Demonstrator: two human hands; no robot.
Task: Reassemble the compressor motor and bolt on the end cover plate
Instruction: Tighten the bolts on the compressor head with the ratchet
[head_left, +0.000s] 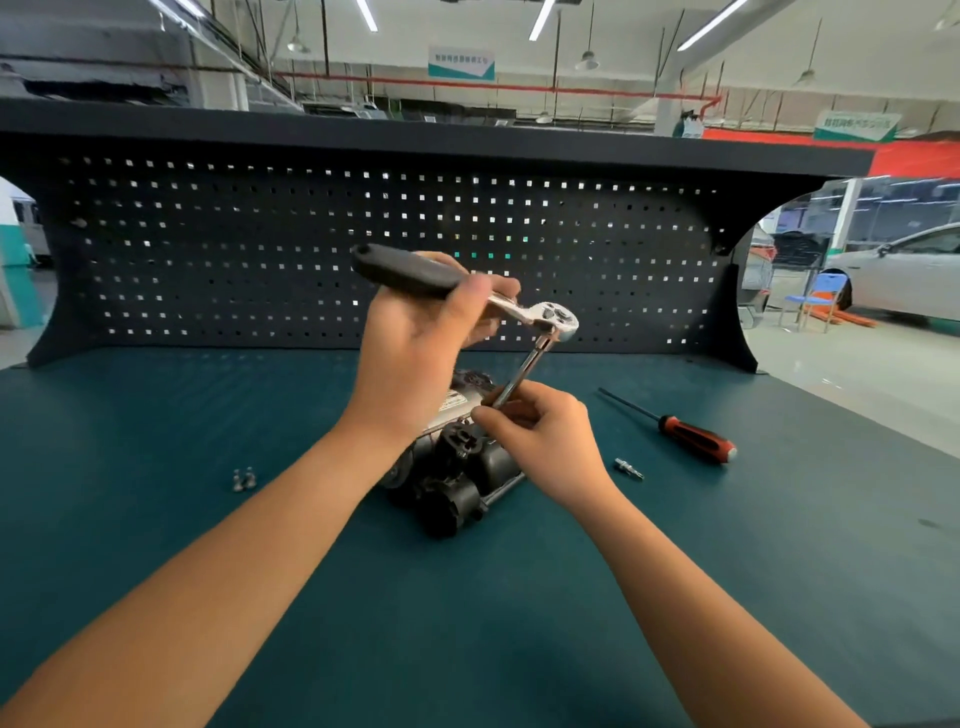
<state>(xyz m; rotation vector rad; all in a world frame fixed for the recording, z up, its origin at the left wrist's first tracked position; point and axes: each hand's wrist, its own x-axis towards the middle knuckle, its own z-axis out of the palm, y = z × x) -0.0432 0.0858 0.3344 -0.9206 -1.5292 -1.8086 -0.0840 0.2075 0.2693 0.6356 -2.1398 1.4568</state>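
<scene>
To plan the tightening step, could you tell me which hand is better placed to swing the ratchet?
Left, probably: the left hand grips the ratchet by its handle, while the right hand pinches the extension bar down at the compressor motor, steadying it.

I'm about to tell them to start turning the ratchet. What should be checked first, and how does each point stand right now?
1. The left hand grips the ratchet by its black handle: ok.
2. The right hand pinches the extension bar low down to steady it: ok.
3. The tool tip is seated on a bolt of the compressor: cannot tell, the right hand hides it.
4. The extension bar is in line with the bolt: cannot tell; the bar leans and its tip is hidden.
5. The spare bolts are close by on the bench mat: ok.
6. The screwdriver lies clear of the swing, off to the right: ok.
</scene>
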